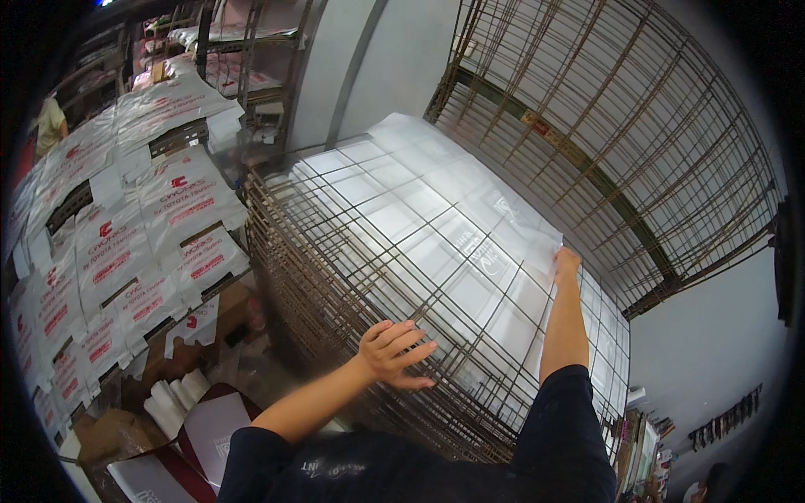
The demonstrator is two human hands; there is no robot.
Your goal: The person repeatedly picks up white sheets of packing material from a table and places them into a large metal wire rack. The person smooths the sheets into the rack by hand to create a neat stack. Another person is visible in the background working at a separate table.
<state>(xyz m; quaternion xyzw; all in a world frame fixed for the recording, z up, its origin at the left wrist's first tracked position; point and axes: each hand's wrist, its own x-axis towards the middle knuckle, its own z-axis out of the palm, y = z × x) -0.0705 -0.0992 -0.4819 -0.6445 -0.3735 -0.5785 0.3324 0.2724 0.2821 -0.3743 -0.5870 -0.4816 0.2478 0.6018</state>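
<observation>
A whitish translucent plastic sheet [521, 220] with pale print lies over a wire rack, its far edge slightly raised. My right hand [567, 264] reaches forward and is closed on the sheet's right corner. My left hand [392, 352], fingers spread, is at the near edge of the stacked wire racks [335, 289] and seems to rest on the wires. More white printed sheets [411, 243] show through the grid of the upper rack [449, 314].
A raised wire rack [604, 92] slants up at the far right. Left, many white bags with red print [117, 243] cover a stack. Paper rolls [178, 401] and a cardboard box [126, 436] sit lower left. Behind are shelves [251, 59]; another person [50, 121] stands far left.
</observation>
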